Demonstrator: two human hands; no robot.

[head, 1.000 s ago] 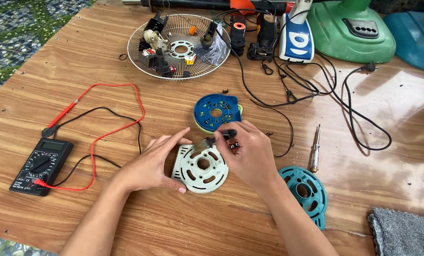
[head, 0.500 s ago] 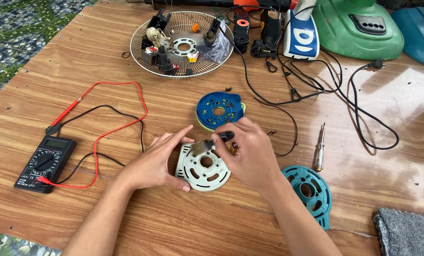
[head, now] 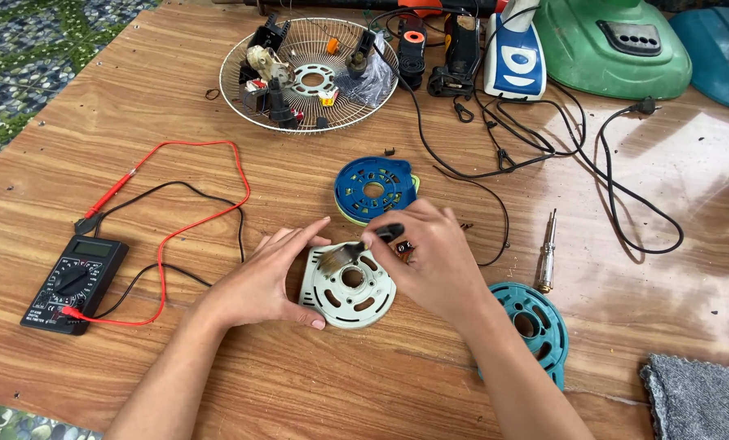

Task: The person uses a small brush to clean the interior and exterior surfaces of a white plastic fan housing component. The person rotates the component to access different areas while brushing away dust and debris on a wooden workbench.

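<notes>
A pale green round motor cover (head: pixel 350 289) with slots and a centre hole lies on the wooden table (head: pixel 136 106). My left hand (head: pixel 270 277) cups its left edge and steadies it. My right hand (head: pixel 429 257) holds a small black-handled brush (head: pixel 356 248) whose bristles rest on the cover's top. A blue round cover (head: pixel 374 190) lies just beyond my hands. A teal round cover (head: pixel 535 322) sits to the right, partly hidden by my right forearm.
A black multimeter (head: pixel 75 281) with red and black leads lies at the left. A wire fan guard (head: pixel 319 73) holding several small parts sits at the back. A screwdriver (head: pixel 547 251), black cords, green and blue housings, and a grey cloth (head: pixel 698 399) are at the right.
The hands and pale cover stay in about the same place on the table. The right hand's brush shifts slightly across the cover's top.
</notes>
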